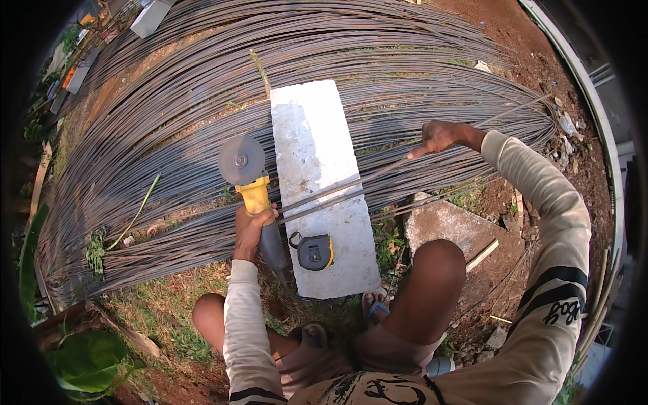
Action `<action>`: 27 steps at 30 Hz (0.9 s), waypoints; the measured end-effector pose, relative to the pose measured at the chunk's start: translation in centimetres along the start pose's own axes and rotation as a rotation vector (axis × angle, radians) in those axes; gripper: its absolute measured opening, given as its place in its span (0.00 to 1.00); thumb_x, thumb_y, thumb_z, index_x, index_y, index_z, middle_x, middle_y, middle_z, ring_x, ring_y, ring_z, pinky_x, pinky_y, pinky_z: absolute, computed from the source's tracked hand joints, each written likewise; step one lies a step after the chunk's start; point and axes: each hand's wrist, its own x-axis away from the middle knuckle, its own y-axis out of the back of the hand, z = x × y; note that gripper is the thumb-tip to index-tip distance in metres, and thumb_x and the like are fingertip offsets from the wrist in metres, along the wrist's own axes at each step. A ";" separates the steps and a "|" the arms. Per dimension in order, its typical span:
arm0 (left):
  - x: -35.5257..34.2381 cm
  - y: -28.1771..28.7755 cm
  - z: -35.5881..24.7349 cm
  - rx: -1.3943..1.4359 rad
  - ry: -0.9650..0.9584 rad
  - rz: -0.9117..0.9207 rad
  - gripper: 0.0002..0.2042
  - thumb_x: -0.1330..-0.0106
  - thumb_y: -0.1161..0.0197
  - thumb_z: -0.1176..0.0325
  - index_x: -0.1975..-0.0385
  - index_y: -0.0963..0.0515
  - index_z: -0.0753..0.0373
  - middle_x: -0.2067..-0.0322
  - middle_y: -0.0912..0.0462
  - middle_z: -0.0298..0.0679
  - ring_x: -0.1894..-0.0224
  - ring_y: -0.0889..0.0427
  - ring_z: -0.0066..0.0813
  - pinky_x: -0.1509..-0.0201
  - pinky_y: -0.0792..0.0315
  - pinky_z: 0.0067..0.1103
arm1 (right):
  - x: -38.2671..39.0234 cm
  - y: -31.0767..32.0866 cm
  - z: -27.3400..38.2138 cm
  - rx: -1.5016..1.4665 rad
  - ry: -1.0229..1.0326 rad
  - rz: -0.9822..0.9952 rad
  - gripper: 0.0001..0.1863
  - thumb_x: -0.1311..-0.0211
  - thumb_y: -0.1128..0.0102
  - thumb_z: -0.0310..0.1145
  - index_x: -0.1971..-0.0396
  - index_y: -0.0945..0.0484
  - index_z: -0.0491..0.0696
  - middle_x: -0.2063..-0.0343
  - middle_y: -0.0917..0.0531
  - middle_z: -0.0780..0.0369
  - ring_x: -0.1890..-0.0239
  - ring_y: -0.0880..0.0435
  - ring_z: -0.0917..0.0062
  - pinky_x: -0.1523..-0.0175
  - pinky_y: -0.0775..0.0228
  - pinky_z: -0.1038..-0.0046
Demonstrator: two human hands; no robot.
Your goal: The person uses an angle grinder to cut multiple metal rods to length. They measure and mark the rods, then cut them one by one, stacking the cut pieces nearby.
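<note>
My left hand [254, 223] grips the body of a yellow and dark angle grinder [254, 196], its round disc [241, 159] facing up left of a long pale block [314, 142]. Out to the right, my right hand [440, 138] is closed on thin steel bars [324, 200], which lie slantwise across the block and run on under or beside the grinder. Where they end on the left is hidden. A black and yellow tape measure [314, 252] lies on the block's near part, below the bars.
Long curved rebar bundles [162, 94] spread across the ground under the block. A broken concrete slab [439, 223] lies to the right, with rubble and dirt. My bent knees [432, 277] flank the block's near end. Green leaves [84, 361] are at lower left, a pale curved edge [603, 121] at far right.
</note>
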 end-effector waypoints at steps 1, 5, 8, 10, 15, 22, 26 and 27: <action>0.0 0.0 0.0 -0.003 -0.009 -0.009 0.17 0.46 0.26 0.71 0.57 0.15 0.71 0.60 0.09 0.42 0.60 0.11 0.28 0.51 0.20 0.25 | 0.0 -0.8 0.1 -0.049 0.042 0.032 0.49 0.33 0.41 0.77 0.98 0.35 0.49 0.94 0.45 0.68 0.85 0.44 0.76 0.69 0.40 0.57; 0.1 0.0 0.3 -0.092 -0.003 -0.024 0.19 0.47 0.25 0.73 0.54 0.15 0.71 0.59 0.09 0.42 0.59 0.11 0.27 0.52 0.19 0.25 | -2.7 -2.4 -1.7 -0.110 0.137 -0.074 0.47 0.35 0.37 0.76 0.99 0.35 0.50 0.94 0.43 0.68 0.87 0.43 0.76 0.72 0.41 0.61; 0.2 0.0 0.3 -0.078 -0.016 -0.028 0.19 0.46 0.24 0.73 0.53 0.15 0.71 0.58 0.08 0.42 0.59 0.11 0.27 0.52 0.19 0.25 | -5.4 -3.3 -4.2 -0.237 0.112 0.043 0.45 0.36 0.32 0.72 0.98 0.34 0.50 0.94 0.44 0.68 0.87 0.45 0.76 0.74 0.45 0.61; 0.3 0.0 0.2 -0.153 -0.024 -0.027 0.21 0.45 0.26 0.70 0.52 0.16 0.70 0.59 0.08 0.42 0.59 0.11 0.29 0.51 0.19 0.26 | -6.7 -5.6 -4.8 -0.344 0.094 0.044 0.44 0.36 0.31 0.70 0.98 0.35 0.51 0.94 0.44 0.68 0.88 0.46 0.76 0.75 0.45 0.61; 0.2 -0.1 0.0 -0.184 -0.028 -0.006 0.22 0.46 0.27 0.69 0.50 0.16 0.69 0.61 0.08 0.42 0.60 0.11 0.30 0.49 0.20 0.26 | -7.7 -8.7 -5.2 -0.510 0.090 0.075 0.45 0.36 0.30 0.71 0.97 0.36 0.51 0.93 0.44 0.68 0.87 0.43 0.77 0.72 0.42 0.60; -0.2 0.3 0.6 -0.021 -0.017 0.002 0.18 0.43 0.28 0.71 0.53 0.17 0.70 0.60 0.09 0.44 0.60 0.10 0.31 0.51 0.18 0.27 | -2.8 -3.3 -3.3 -0.309 0.020 0.086 0.45 0.36 0.32 0.71 0.97 0.34 0.49 0.94 0.40 0.67 0.87 0.44 0.77 0.73 0.42 0.60; -0.3 0.3 0.7 -0.049 -0.026 0.017 0.26 0.44 0.28 0.70 0.44 0.22 0.69 0.58 0.11 0.46 0.59 0.11 0.33 0.50 0.18 0.28 | -1.7 -1.2 -1.4 -0.244 0.027 0.073 0.46 0.35 0.33 0.71 0.98 0.35 0.49 0.93 0.41 0.68 0.86 0.44 0.77 0.73 0.40 0.61; -0.2 0.2 0.7 -0.043 -0.029 -0.001 0.26 0.44 0.28 0.70 0.43 0.22 0.69 0.57 0.10 0.46 0.59 0.11 0.33 0.50 0.18 0.28 | -1.7 -0.9 -1.1 -0.216 0.007 0.067 0.46 0.35 0.33 0.72 0.98 0.35 0.49 0.93 0.41 0.68 0.86 0.44 0.77 0.73 0.39 0.61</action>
